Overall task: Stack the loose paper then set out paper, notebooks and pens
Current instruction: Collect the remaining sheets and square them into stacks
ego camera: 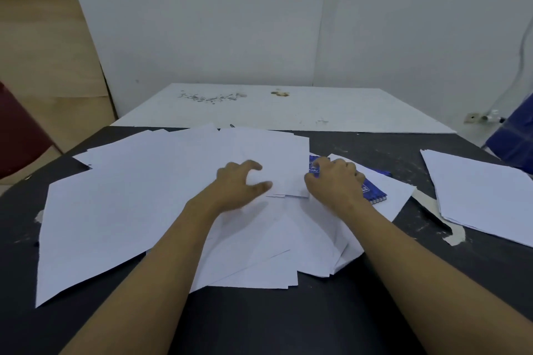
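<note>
Loose white paper sheets (129,210) lie fanned and overlapping across the middle of the black, scuffed tabletop (274,320), spreading from centre out toward 9 o'clock; corners point in different directions and the edges are not squared. Left hand (239,184) sits on the pile at centre, arched, thumb and fingers spread apart and bent, tips down on a top sheet, nothing pinched between them. Right hand (336,181), just at its 3 o'clock, is knuckles-up with fingers curled over the blue spiral-bound notebook (373,193), thumb at the sheet edge; cannot tell whether it grips paper, notebook or neither. Notebook lies partly under the hand, on a sheet. Separate, neater stack of white paper (484,196) at 3 o'clock near the table edge, well apart from the pile. Dark slim pen-like object (435,216) between them; too blurred to confirm. White stained board (288,109) at 12 o'clock; wooden panel (43,52) at 10.
</note>
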